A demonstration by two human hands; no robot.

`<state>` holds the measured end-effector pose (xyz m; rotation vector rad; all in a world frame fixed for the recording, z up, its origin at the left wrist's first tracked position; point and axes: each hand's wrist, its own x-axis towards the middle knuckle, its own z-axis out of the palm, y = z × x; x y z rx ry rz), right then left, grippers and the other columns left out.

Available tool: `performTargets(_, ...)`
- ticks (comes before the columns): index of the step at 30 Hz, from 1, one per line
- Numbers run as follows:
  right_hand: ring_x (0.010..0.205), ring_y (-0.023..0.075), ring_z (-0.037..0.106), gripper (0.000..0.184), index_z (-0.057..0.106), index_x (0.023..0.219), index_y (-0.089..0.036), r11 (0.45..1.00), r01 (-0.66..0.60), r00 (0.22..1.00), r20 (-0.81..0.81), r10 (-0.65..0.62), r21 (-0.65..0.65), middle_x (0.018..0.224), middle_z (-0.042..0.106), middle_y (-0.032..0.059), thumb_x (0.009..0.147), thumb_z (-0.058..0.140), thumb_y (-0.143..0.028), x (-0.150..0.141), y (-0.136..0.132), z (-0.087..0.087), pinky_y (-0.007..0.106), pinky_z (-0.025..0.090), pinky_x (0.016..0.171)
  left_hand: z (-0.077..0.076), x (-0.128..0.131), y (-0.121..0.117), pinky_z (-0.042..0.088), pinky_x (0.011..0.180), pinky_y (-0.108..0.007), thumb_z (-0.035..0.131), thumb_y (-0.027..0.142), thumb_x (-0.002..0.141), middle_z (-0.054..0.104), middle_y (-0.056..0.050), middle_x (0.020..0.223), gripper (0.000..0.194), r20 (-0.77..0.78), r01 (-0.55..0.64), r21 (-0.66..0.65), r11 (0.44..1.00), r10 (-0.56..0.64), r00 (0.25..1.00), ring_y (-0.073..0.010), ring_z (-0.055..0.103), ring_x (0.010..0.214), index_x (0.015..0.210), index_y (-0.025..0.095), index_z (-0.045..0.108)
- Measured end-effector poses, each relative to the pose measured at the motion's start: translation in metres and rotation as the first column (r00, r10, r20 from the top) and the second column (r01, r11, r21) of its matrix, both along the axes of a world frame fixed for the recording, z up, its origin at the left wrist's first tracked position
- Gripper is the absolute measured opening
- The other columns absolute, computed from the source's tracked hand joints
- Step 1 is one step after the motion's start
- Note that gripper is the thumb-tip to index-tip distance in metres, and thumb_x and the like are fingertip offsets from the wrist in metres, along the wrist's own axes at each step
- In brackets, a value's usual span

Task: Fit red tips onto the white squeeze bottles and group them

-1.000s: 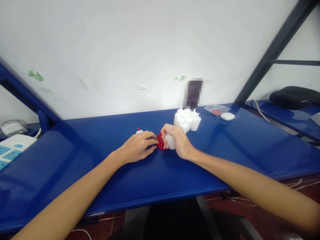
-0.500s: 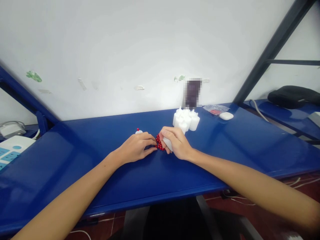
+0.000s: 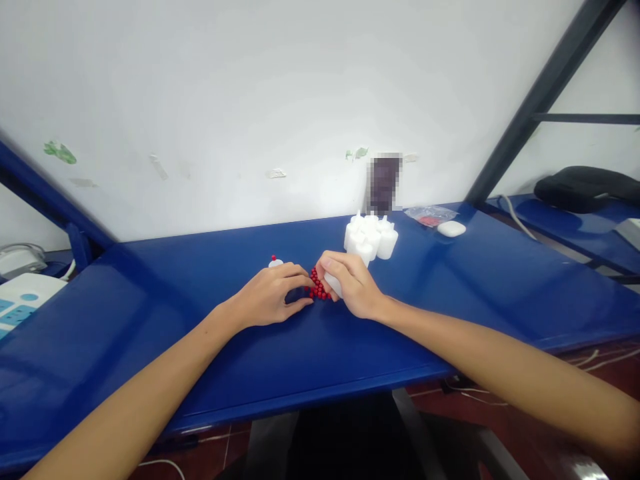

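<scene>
A small heap of red beads (image 3: 318,285) lies on the blue table (image 3: 200,333). My left hand (image 3: 270,297) rests beside the heap, its fingertips pinched at the beads' left edge. My right hand (image 3: 350,283) is wrapped round a small white bottle (image 3: 333,285) tipped on its side, its mouth against the beads. Behind my left hand stands another small white bottle with a red bead on top (image 3: 275,261).
A cluster of several white bottles (image 3: 370,237) stands behind my right hand. Further right lie a clear bag with red contents (image 3: 427,215) and a white case (image 3: 451,229). A power strip (image 3: 20,300) sits at the far left, a black pouch (image 3: 583,187) at the far right.
Both hands have stayed at the beads, with only small finger shifts. The view has drifted slightly.
</scene>
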<state>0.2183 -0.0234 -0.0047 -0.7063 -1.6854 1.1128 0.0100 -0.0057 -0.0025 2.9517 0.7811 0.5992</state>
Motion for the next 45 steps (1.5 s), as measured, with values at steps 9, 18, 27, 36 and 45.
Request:
performTargets(9,0.046,0.0090,0.045,0.038,0.052,0.072,-0.018,1.000,-0.001,1.000,0.028,0.001,0.027,0.056,0.049,-0.0044,0.099,0.040,-0.041,0.0007,0.0002,-0.0017,0.024,0.036,0.049,-0.0008,-0.0014,0.0007,0.052,0.090,-0.035,0.058,0.033,0.093,0.067,-0.007,0.109,0.023,-0.019,-0.013,-0.077,0.997,0.011,1.000,-0.0204,0.063,0.099,0.109,0.019,0.067)
performTargets(18,0.053,0.0103,0.048,0.037,0.052,0.076,-0.018,0.998,0.011,0.999,0.045,-0.014,0.065,0.060,0.050,-0.0036,0.101,0.037,-0.041,0.0003,0.0017,-0.0045,0.025,0.039,0.055,0.0004,-0.0008,0.0000,0.051,0.086,-0.033,0.060,0.031,0.093,0.067,-0.006,0.100,0.017,0.009,-0.007,-0.138,0.990,0.009,1.000,-0.0189,0.063,0.092,0.101,0.019,0.068)
performTargets(27,0.056,0.0102,0.047,0.037,0.052,0.079,-0.019,0.987,0.045,0.995,0.086,-0.058,0.153,0.063,0.049,-0.0038,0.102,0.035,-0.041,-0.0003,0.0038,-0.0046,0.025,0.038,0.059,0.0016,-0.0005,0.0001,0.049,0.083,-0.031,0.061,0.031,0.092,0.066,-0.005,0.099,0.018,0.037,-0.019,-0.224,0.974,0.028,0.999,-0.0177,0.061,0.089,0.104,0.018,0.064)
performTargets(36,0.055,0.0118,0.044,0.039,0.054,0.073,-0.018,0.994,0.014,1.000,0.011,-0.015,0.107,0.060,0.047,-0.0027,0.099,0.038,-0.042,0.0017,0.0040,-0.0072,0.027,0.035,0.056,0.0009,0.0003,0.0012,0.049,0.085,-0.029,0.059,0.028,0.093,0.067,-0.003,0.100,0.014,0.044,-0.009,-0.292,0.956,0.022,0.999,-0.0166,0.063,0.091,0.101,0.022,0.070)
performTargets(45,0.054,0.0121,0.045,0.041,0.053,0.068,-0.018,0.998,0.002,0.999,0.034,-0.004,0.062,0.057,0.047,-0.0025,0.098,0.037,-0.041,0.0029,0.0054,-0.0058,0.027,0.035,0.056,0.0015,0.0030,-0.0004,0.050,0.075,-0.025,0.062,0.021,0.092,0.070,-0.002,0.092,0.010,0.150,0.020,-0.298,0.954,0.026,0.988,-0.0130,0.064,0.079,0.095,0.021,0.071)
